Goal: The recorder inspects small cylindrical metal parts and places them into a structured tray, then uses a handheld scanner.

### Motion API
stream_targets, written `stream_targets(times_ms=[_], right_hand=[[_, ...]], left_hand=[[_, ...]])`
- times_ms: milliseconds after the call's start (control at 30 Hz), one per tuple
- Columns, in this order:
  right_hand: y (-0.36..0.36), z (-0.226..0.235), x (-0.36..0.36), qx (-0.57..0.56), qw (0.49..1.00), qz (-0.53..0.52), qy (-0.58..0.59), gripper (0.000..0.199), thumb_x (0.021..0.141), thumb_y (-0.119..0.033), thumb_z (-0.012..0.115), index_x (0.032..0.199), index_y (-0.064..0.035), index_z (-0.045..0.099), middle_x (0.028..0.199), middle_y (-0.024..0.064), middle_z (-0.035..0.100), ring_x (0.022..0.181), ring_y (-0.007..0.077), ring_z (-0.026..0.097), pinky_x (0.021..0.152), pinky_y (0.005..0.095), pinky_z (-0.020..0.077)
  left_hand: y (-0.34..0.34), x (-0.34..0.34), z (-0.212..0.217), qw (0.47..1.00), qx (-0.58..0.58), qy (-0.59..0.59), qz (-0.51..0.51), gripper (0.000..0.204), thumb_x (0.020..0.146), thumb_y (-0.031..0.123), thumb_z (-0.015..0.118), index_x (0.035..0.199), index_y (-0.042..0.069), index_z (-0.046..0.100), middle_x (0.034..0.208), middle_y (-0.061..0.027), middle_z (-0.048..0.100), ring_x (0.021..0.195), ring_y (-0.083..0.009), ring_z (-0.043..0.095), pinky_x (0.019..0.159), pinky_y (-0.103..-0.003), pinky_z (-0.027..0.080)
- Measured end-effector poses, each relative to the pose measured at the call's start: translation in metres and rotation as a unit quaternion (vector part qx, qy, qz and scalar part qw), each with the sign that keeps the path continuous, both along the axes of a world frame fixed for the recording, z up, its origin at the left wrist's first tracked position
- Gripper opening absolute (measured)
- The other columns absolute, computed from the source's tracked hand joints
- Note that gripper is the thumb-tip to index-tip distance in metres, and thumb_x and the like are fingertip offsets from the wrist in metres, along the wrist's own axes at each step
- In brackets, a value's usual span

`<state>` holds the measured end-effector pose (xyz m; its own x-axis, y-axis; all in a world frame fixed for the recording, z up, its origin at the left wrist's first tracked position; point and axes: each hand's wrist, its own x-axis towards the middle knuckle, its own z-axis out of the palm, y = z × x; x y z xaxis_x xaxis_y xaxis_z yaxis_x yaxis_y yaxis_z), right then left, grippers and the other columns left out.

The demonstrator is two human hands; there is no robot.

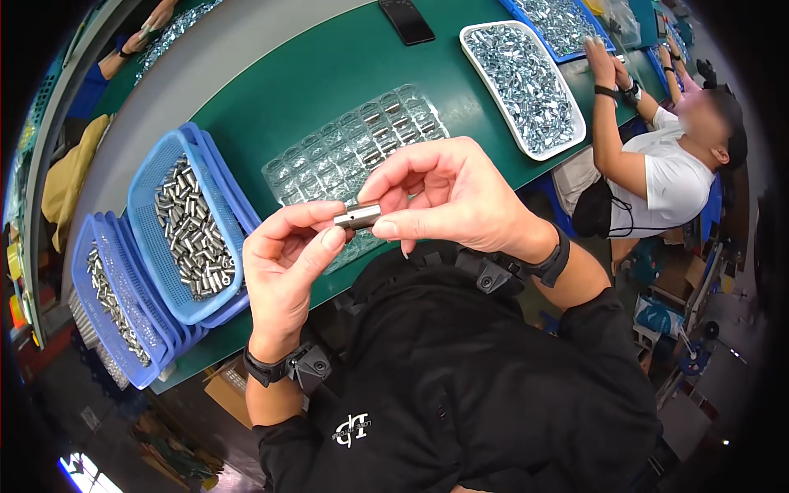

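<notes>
A short, shiny metal cylinder (358,215) with a small dark hole in its side is held level between both hands. My left hand (283,267) pinches its left end between thumb and fingers. On its right end, my right hand (460,197) grips with thumb and fingertips. Behind the hands lies a clear plastic blister tray (316,156) with rows of round pockets; several pockets at its right part contain metal cylinders. My right hand overlaps part of this tray. To the left, a blue basket (146,238) holds many similar metal cylinders (189,226).
Stacked blue baskets (103,283) with more metal parts stand at the far left. A white tray (496,97) of small shiny parts sits at the right, beside a blue tray (575,56). A black phone (406,20) lies at the back. A co-worker (674,185) sits at the right.
</notes>
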<state>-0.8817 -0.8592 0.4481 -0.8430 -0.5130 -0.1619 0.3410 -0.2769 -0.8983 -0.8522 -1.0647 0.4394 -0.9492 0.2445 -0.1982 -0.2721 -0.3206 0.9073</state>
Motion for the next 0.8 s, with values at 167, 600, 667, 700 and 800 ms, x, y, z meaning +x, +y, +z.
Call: stream_targets(times_ms=[167, 600, 667, 700, 800], right_hand=[[0.001, 0.0, -0.003, 0.055, 0.997, 0.001, 0.058, 0.022, 0.075, 0.003, 0.068, 0.096, 0.0063, 0.061, 0.089, 0.0107, 0.061, 0.078, 0.0132, 0.061, 0.059, 0.0231, 0.0541], [-0.002, -0.005, 0.009, 0.094, 0.986, -0.054, 0.123, 0.023, 0.076, 0.002, 0.067, 0.098, 0.005, 0.061, 0.088, 0.0077, 0.061, 0.08, 0.0124, 0.06, 0.066, 0.0222, 0.0522], [0.002, -0.006, 0.011, 0.104, 0.987, -0.044, 0.116, 0.023, 0.076, 0.002, 0.067, 0.098, 0.0049, 0.061, 0.087, 0.0079, 0.061, 0.08, 0.0124, 0.06, 0.066, 0.0224, 0.0523], [0.004, -0.007, 0.012, 0.103, 0.987, -0.052, 0.115, 0.023, 0.076, 0.002, 0.067, 0.098, 0.0049, 0.061, 0.087, 0.0079, 0.061, 0.08, 0.0124, 0.06, 0.066, 0.0224, 0.0523], [0.01, -0.008, 0.015, 0.032, 0.997, -0.055, 0.039, 0.023, 0.075, 0.002, 0.068, 0.098, 0.0048, 0.061, 0.089, 0.0083, 0.061, 0.08, 0.0122, 0.06, 0.065, 0.0223, 0.0521]], left_hand=[[0.001, 0.002, 0.0, 1.0, 0.002, -0.018, 0.004, 0.021, 0.081, -0.002, 0.063, 0.102, -0.002, 0.061, 0.09, -0.0079, 0.064, 0.083, -0.0131, 0.063, 0.074, -0.022, 0.05], [0.002, 0.005, 0.0, 0.996, -0.073, 0.048, 0.031, 0.023, 0.078, -0.005, 0.067, 0.1, -0.002, 0.061, 0.092, -0.0075, 0.062, 0.083, -0.0111, 0.059, 0.074, -0.022, 0.048], [0.007, 0.004, 0.003, 0.993, -0.096, 0.069, 0.024, 0.023, 0.077, -0.005, 0.067, 0.099, -0.002, 0.061, 0.092, -0.0073, 0.062, 0.083, -0.0113, 0.058, 0.075, -0.022, 0.047], [0.01, 0.004, 0.003, 0.989, -0.115, 0.088, 0.023, 0.023, 0.077, -0.005, 0.067, 0.098, -0.003, 0.061, 0.092, -0.0071, 0.062, 0.084, -0.0115, 0.058, 0.076, -0.023, 0.047], [0.018, 0.003, 0.009, 0.985, -0.14, 0.104, 0.018, 0.021, 0.076, -0.004, 0.068, 0.097, -0.003, 0.062, 0.092, -0.0068, 0.061, 0.085, -0.0119, 0.058, 0.077, -0.024, 0.047]])
